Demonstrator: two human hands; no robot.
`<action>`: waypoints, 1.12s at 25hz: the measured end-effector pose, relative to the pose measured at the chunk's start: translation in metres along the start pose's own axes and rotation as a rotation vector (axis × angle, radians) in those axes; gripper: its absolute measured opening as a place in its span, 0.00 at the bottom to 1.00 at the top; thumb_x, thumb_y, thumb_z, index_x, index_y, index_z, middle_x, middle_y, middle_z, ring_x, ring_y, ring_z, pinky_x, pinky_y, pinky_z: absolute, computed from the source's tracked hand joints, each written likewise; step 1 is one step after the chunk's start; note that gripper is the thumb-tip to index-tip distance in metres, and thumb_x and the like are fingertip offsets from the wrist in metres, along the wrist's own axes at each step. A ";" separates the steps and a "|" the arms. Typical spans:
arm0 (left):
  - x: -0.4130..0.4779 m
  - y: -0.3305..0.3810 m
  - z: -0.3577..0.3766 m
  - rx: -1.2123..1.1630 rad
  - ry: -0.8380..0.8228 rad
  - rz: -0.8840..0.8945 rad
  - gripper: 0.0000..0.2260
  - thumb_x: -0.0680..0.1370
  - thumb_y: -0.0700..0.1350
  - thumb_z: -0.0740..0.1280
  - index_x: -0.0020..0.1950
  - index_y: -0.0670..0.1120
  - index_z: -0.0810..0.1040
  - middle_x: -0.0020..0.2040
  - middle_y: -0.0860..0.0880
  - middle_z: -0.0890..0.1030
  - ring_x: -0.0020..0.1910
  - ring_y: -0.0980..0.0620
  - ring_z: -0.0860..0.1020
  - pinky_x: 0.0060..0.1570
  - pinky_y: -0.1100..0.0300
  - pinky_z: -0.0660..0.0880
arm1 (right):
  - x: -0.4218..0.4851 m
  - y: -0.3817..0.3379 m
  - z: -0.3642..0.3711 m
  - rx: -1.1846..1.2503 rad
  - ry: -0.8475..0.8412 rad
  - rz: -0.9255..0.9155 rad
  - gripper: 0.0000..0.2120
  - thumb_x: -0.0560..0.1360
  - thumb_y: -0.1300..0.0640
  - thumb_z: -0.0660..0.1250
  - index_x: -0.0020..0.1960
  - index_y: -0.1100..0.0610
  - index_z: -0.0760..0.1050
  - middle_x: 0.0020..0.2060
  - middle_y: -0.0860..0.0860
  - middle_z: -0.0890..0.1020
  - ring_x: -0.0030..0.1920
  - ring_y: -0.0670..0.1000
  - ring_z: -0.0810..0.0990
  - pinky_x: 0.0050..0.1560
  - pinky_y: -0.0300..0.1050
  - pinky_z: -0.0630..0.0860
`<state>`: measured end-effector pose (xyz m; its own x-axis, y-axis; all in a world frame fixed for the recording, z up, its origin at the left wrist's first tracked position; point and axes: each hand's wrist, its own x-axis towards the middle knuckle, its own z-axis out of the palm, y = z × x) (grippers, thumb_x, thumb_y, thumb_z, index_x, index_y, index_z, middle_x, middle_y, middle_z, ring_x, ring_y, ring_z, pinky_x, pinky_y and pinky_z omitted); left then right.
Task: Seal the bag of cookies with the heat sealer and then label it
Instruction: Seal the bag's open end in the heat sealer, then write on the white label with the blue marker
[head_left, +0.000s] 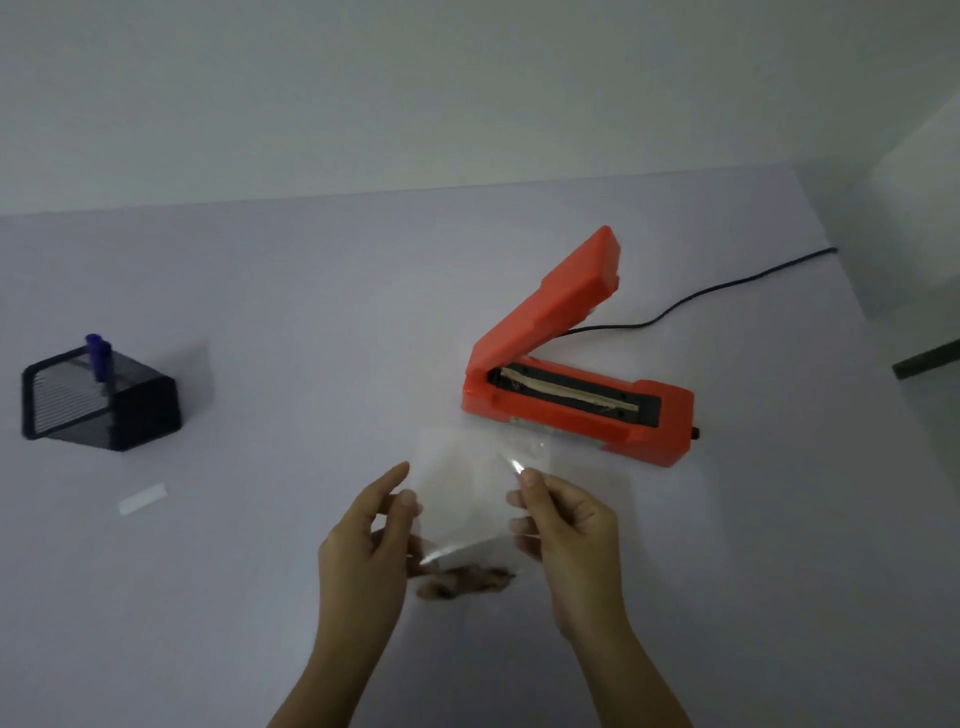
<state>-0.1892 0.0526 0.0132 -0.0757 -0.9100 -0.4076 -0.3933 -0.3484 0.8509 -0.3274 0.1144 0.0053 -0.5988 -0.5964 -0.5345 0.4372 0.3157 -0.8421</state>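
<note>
A pale lilac, smooth-topped table (291, 312) carries an orange plastic heat sealer (576, 410) right of centre, its lid arm raised. A thin black power cord (701, 299) trails from it toward the right edge. Far left stands a black wire-mesh pen holder (104, 410), and near it lies a small white rectangular paper label (142, 498).

Both bare forearms reach up from the lower edge, left hand (363, 535) and right hand (566, 525) level and near each other, each pinching a side edge of the bag (467, 499) between thumb and fingers.
</note>
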 end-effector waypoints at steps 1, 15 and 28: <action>-0.003 -0.004 -0.013 0.011 0.032 -0.018 0.13 0.79 0.42 0.63 0.60 0.55 0.76 0.42 0.49 0.81 0.33 0.45 0.81 0.36 0.52 0.82 | -0.004 0.005 0.010 0.008 -0.038 0.052 0.05 0.74 0.56 0.68 0.41 0.53 0.82 0.32 0.49 0.85 0.27 0.44 0.78 0.30 0.35 0.75; 0.089 -0.061 -0.090 0.279 0.199 -0.015 0.08 0.77 0.43 0.64 0.53 0.45 0.81 0.38 0.50 0.82 0.36 0.56 0.80 0.42 0.65 0.78 | 0.055 0.065 0.110 -0.537 -0.247 -0.160 0.05 0.73 0.53 0.70 0.43 0.54 0.82 0.33 0.48 0.82 0.34 0.45 0.79 0.44 0.46 0.78; 0.106 -0.043 -0.159 0.390 0.332 0.409 0.11 0.78 0.41 0.64 0.58 0.41 0.78 0.48 0.45 0.81 0.36 0.54 0.76 0.38 0.71 0.71 | 0.040 0.050 0.167 -0.879 0.061 -0.826 0.09 0.74 0.61 0.67 0.53 0.57 0.78 0.42 0.51 0.81 0.41 0.46 0.73 0.45 0.27 0.67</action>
<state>-0.0344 -0.0650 -0.0141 -0.0274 -0.9945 0.1007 -0.7010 0.0910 0.7073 -0.2178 -0.0170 -0.0465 -0.5233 -0.8269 0.2057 -0.6842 0.2638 -0.6800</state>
